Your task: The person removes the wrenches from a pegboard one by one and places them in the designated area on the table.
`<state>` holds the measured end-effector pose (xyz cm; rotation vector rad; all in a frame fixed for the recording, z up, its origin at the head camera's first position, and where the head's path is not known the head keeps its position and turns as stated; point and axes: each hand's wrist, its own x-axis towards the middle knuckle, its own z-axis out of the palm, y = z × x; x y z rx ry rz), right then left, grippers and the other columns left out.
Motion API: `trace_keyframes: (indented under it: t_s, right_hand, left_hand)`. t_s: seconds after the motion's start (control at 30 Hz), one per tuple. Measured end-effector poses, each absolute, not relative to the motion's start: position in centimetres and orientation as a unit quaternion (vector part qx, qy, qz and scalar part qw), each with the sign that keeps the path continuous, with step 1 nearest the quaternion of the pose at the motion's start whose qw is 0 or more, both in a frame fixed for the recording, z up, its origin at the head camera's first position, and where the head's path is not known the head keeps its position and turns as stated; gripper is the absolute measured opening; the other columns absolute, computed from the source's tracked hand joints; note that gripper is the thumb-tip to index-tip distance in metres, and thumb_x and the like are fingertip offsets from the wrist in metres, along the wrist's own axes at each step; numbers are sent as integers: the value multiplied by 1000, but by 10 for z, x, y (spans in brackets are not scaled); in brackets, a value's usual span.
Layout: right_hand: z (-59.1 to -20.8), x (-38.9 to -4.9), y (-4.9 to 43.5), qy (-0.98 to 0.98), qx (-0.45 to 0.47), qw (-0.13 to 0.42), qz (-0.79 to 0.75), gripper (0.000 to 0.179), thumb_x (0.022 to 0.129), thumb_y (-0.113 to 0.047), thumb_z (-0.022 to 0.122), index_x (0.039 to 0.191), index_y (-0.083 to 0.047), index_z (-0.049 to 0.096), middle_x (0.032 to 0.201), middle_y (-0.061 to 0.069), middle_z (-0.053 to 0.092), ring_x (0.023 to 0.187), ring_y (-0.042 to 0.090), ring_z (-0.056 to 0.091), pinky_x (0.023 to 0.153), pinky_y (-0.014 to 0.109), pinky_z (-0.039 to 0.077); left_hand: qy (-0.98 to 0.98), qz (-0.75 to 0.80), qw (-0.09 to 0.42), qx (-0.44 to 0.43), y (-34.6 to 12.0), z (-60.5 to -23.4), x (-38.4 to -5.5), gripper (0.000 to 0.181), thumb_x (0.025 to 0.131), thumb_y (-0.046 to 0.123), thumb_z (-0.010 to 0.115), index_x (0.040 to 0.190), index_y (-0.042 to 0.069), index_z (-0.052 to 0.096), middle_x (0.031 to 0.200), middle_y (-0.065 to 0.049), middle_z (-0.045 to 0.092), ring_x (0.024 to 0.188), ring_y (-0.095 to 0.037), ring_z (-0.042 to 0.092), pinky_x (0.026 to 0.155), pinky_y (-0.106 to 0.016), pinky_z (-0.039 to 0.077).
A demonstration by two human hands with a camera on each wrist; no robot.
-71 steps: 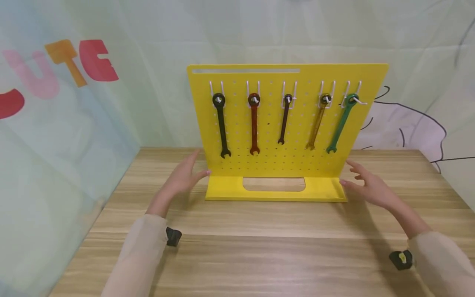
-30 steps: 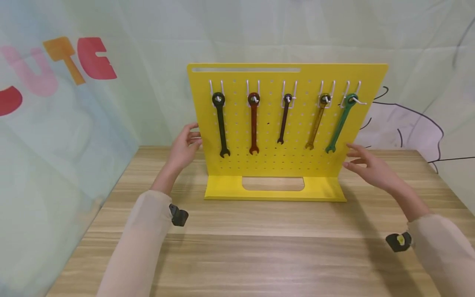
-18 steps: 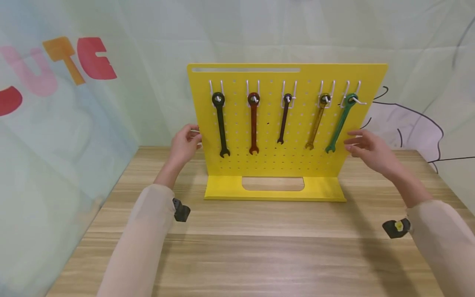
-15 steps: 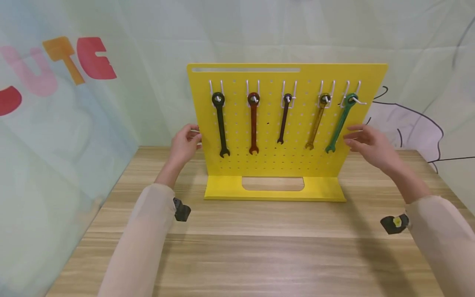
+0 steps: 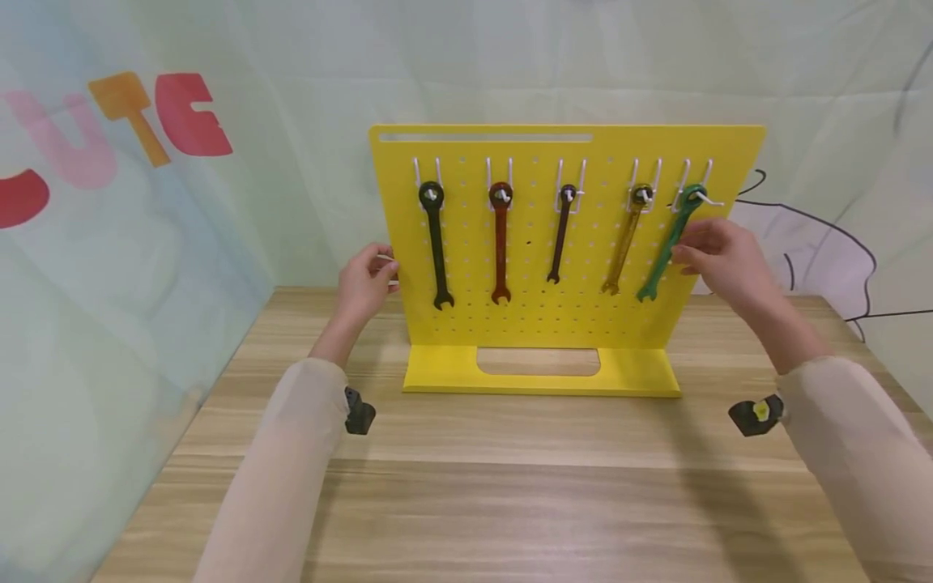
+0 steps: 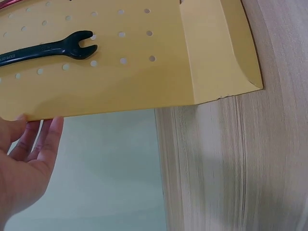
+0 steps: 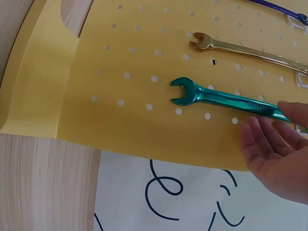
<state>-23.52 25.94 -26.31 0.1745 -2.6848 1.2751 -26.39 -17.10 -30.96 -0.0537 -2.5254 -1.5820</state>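
Observation:
A yellow pegboard (image 5: 539, 320) stands upright on its base, with several combination wrenches hanging from white hooks. My left hand (image 5: 364, 282) holds the board's left edge; in the left wrist view, the fingers (image 6: 48, 142) meet that edge below the dark wrench (image 6: 53, 49). At the right end hangs the green wrench (image 5: 666, 251), its ring still on the hook. My right hand (image 5: 725, 255) pinches its shaft. Seen from the right wrist, the thumb (image 7: 291, 111) lies over the shaft and the other fingers curl beneath it. The gold wrench (image 7: 250, 50) hangs beside it.
A red wrench (image 5: 500, 251) and a small dark purple wrench (image 5: 560, 239) hang mid-board. White hooks (image 5: 710, 198) stick out toward me. The pegboard rests on a wood-grain table (image 5: 510, 486), with a printed cloth backdrop (image 5: 313, 162) behind it.
My right hand has risen along the board's right side and moved inward onto the green wrench, whose lower end shifts slightly left. The left hand rose earlier to the board's edge and stays there.

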Motion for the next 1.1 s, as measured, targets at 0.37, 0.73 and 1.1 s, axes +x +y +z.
trace_keyframes:
  t_s: [0.37, 0.73, 1.1]
  right_hand:
    - [-264, -238, 257, -880, 61, 83, 464, 21, 94, -12, 52, 102, 7, 50, 89, 2, 60, 71, 6, 62, 69, 24, 55]
    - [-261, -235, 262, -875, 66, 68, 475, 19, 94, -12, 52, 99, 5, 49, 83, -9, 61, 72, 8, 63, 70, 22, 55]
    - [-254, -230, 267, -882, 73, 58, 462, 26, 94, -18, 52, 106, 5, 51, 84, -10, 62, 73, 7, 63, 71, 20, 54]
  left_hand:
    - [-844, -531, 76, -20, -171, -308, -262, 20, 95, 7, 46, 114, -1, 49, 108, -20, 57, 95, -30, 59, 73, -28, 55]
    - [-849, -522, 78, -22, -171, -309, -263, 20, 96, 8, 46, 113, -1, 49, 107, -20, 57, 94, -31, 59, 73, -27, 55]
    - [-848, -525, 73, -22, -171, -309, -265, 19, 96, 7, 45, 112, -1, 48, 107, -20, 57, 94, -31, 59, 73, -27, 55]
